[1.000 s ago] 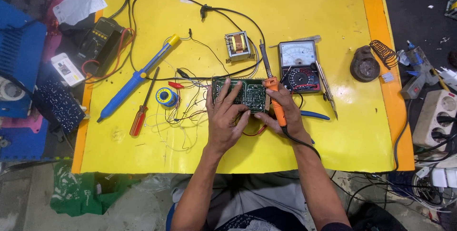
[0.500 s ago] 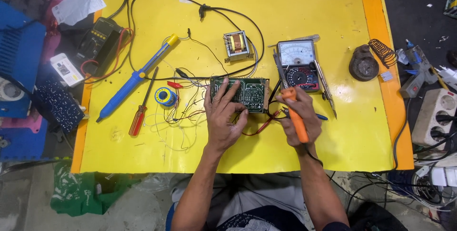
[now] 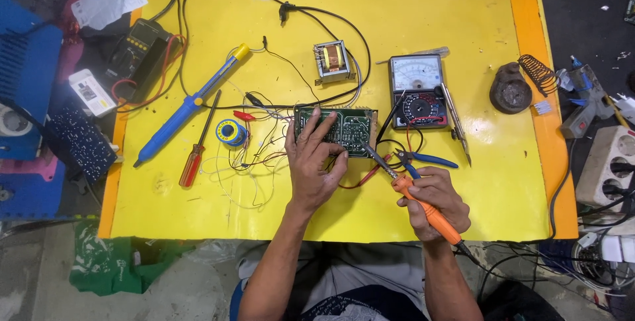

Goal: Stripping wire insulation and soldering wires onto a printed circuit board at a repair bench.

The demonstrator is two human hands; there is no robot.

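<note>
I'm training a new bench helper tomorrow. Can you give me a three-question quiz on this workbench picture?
1. True or false: the left hand rests on the green circuit board.
2. What does the right hand hold?
A. the red screwdriver
B. the orange-handled soldering iron
C. the blue desoldering pump
3. Fill in: the analog meter lies on the yellow mat to the ____ of the board, seen from the camera.

Key:
1. True
2. B; the red screwdriver and blue desoldering pump lie untouched on the mat.
3. right
</note>
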